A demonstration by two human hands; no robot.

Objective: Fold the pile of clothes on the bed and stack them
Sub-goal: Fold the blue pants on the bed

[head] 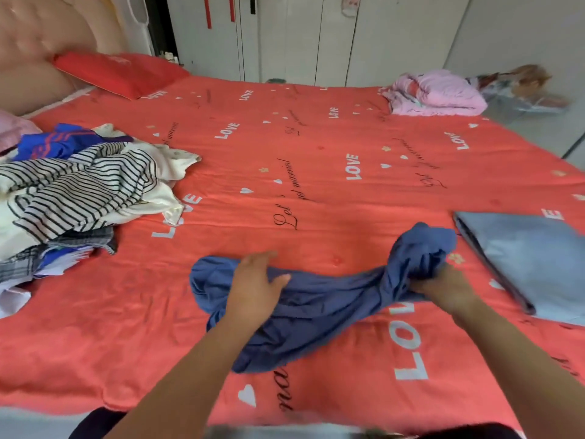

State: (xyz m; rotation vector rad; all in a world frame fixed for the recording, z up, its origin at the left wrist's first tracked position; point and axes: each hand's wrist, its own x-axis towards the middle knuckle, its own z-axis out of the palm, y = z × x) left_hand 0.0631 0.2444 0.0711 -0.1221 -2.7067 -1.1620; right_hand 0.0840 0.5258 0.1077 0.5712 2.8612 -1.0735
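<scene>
A crumpled dark blue garment (319,305) lies across the near middle of the red bed cover (285,160). My left hand (256,286) rests flat on its left part with fingers straight. My right hand (443,288) grips the bunched right end of the garment, which rises in a knot above the fingers. A pile of unfolded clothes (79,191), striped, white, blue and checked, sits at the left side of the bed. A folded light blue-grey garment (531,258) lies flat at the right, just beyond my right hand.
A red pillow (117,72) leans at the padded headboard (41,42), far left. A pink bundled blanket (437,93) sits at the far right corner. Wardrobe doors (300,36) stand behind the bed. The bed's near edge runs along the bottom.
</scene>
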